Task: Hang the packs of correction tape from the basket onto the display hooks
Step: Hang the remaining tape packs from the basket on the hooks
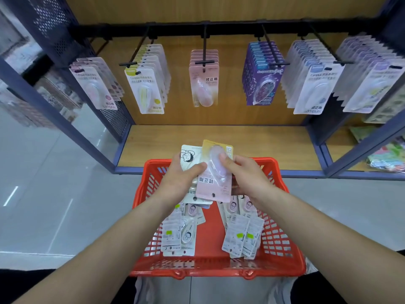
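Both hands are busy just above the far half of the red basket [219,273]. The left hand [182,175] grasps a loose fan of white packs [188,157] printed with a cartoon face. The right hand [246,177] pinches a pink pack [215,185] of correction tape, thumb on its clear blister. The pink pack overlaps the white ones. The left thumb reaches its edge, though I cannot tell whether it presses on it.

The main risk is orientation. The pink pack's hang hole sits at the end nearest the person, so the pack has to be turned end for end before it can go on a hook. A turn made with a thumb on the slick blister could let it slip back into the basket.

The second risk is the left hand's fan. It is held unevenly, and a tug while the pink pack is drawn clear could spill cards onto the loose packs [242,238] lying in the basket.

The third is the target. Beyond the basket and above it, the centre hook [205,48] carries matching pink packs [203,84]. Its neighbours hold other designs, so a hurried reach could mis-sort the pack. That hook also ends in a crossbar, which the small hole could snag on.
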Demonstrator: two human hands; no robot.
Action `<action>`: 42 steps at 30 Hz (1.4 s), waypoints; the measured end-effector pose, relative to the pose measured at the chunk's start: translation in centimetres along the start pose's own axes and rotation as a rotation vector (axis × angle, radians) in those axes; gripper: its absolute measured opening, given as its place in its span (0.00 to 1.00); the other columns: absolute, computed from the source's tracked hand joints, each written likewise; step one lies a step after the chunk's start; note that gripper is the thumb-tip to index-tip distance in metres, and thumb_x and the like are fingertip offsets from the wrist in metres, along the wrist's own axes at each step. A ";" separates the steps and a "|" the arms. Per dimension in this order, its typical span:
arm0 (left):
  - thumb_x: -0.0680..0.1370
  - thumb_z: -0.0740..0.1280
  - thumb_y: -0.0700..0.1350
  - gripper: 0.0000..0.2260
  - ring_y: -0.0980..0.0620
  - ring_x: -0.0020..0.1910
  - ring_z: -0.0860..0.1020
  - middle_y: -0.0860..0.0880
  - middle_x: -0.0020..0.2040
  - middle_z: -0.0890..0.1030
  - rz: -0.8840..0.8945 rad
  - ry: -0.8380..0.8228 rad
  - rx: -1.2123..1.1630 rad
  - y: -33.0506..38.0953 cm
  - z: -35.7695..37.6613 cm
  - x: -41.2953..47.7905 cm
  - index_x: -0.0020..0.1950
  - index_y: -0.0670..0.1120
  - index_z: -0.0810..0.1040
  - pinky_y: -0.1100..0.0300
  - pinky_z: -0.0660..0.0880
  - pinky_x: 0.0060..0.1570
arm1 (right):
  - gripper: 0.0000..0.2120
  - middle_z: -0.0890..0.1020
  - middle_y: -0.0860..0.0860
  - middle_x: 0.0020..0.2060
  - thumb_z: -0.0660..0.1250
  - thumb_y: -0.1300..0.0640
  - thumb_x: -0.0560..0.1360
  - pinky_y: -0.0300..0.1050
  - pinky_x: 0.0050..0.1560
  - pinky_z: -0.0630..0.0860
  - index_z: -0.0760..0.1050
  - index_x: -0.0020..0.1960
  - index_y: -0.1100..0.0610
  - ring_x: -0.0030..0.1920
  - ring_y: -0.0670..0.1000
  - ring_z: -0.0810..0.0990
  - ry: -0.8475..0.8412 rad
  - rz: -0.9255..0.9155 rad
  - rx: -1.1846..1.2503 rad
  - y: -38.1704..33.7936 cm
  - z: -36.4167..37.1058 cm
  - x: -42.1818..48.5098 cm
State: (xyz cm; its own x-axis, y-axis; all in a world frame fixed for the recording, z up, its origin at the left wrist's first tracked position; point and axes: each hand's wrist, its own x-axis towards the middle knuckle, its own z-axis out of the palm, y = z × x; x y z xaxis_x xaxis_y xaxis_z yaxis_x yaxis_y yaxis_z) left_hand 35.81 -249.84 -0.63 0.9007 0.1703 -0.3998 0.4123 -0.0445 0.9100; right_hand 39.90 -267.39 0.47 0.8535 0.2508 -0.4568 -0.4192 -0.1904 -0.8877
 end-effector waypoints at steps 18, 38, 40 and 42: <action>0.67 0.77 0.65 0.34 0.60 0.63 0.78 0.62 0.63 0.80 -0.101 -0.222 -0.024 -0.6 1.4 1.3 0.69 0.59 0.69 0.54 0.71 0.68 | 0.39 0.79 0.45 0.65 0.73 0.38 0.71 0.57 0.69 0.74 0.60 0.77 0.40 0.63 0.49 0.81 -0.065 0.034 0.179 2.9 0.6 2.6; 0.59 0.83 0.51 0.37 0.49 0.59 0.84 0.52 0.59 0.85 -0.063 -0.472 0.213 0.3 -0.6 -0.8 0.67 0.56 0.76 0.42 0.78 0.64 | 0.31 0.84 0.61 0.58 0.81 0.51 0.63 0.63 0.57 0.78 0.79 0.64 0.55 0.52 0.59 0.84 -0.486 0.081 -0.188 0.2 -4.7 0.9; 0.57 0.84 0.52 0.37 0.47 0.57 0.85 0.51 0.58 0.85 -0.065 -0.442 0.220 0.6 -0.9 -0.7 0.65 0.57 0.77 0.40 0.79 0.62 | 0.31 0.84 0.62 0.57 0.81 0.50 0.62 0.59 0.57 0.77 0.79 0.63 0.57 0.53 0.58 0.84 -0.521 0.075 -0.187 0.5 -4.8 0.8; 0.56 0.83 0.53 0.36 0.47 0.54 0.85 0.51 0.56 0.85 -0.052 -0.410 0.252 0.9 -1.2 -0.7 0.64 0.58 0.79 0.40 0.80 0.60 | 0.32 0.83 0.61 0.53 0.81 0.51 0.62 0.59 0.57 0.76 0.78 0.62 0.58 0.52 0.57 0.83 -0.524 0.075 -0.190 0.7 -4.8 0.9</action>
State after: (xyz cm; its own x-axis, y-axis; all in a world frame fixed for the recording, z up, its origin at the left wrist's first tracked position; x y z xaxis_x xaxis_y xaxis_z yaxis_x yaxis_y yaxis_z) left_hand 35.37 -248.85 0.56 0.8371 -0.2208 -0.5005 0.4328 -0.2922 0.8528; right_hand 41.89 -271.89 -0.28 0.5354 0.6589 -0.5284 -0.3679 -0.3812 -0.8481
